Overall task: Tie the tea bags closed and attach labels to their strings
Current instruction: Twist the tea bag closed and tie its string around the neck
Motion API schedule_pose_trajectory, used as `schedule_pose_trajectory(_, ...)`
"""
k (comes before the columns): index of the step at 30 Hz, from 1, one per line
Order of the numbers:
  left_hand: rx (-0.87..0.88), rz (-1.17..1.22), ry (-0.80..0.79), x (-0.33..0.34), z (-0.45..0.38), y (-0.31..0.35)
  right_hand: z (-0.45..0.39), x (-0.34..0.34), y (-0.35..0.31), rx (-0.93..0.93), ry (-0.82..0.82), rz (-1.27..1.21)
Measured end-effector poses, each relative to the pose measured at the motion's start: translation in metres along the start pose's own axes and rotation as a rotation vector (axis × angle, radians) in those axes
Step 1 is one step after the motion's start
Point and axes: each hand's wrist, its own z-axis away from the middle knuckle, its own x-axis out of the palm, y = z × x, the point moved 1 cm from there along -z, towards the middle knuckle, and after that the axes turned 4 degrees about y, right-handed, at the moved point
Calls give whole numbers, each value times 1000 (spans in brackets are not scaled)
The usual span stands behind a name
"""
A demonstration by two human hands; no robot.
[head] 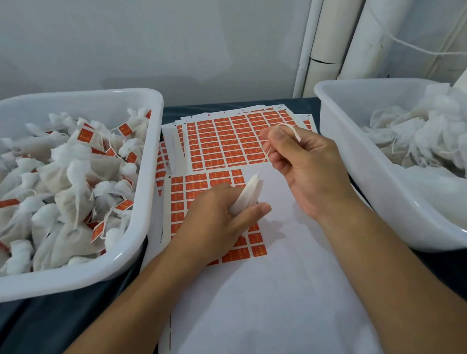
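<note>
While only the one head view is on offer, everything below is taken from it.

Head view, step in hand: a tea bag (247, 196) is being drawn shut, by the look of it. Its string (266, 157) is pulled taut, up and to the right of the bag's neck.

Left hand (215, 220): curled round the body of the bag, which is held low over the label sheets (226, 142), with the thumb stretched out beneath it.

Right hand (306, 163): fingers are bent and the string is pinched near the fingertips; the loose end (291, 129) is looped over the top of them.

Next move, best guess: the knot probably has to be snugged down while the bag is kept steady, then a red label peeled off and folded round the string. No label is seen on this string yet.

Left tub (148, 195): white, on the bench (20, 330), piled with tied bags that already carry red labels.

Right tub (358, 156): white, filled with loose bags and stray strings, no labels spotted, so presumably the undone pile.

Middle: sheets of red labels are spread between the tubs, the nearest one partly stripped to bare backing.
</note>
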Motion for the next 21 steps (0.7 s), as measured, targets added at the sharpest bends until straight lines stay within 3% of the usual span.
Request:
schedule_pose_trajectory(7,45,-150,26,1,3,-7,3,2,-2,31,-113,-56)
schedule_pose_trajectory(11,13,124,309,-15,3,2,4,1,-5,33,-105,-187)
schedule_pose_trajectory(12,-12,263,275,-17,3,4,4,1,-5,27,-109,-200)
schedule_pose_trajectory(16,-271,648,-203,-20,6,9,7,4,-3,-2,-203,-204)
schedule_pose_trajectory(21,-431,876,-205,-11,-2,9,13,9,-4,-77,-388,-147)
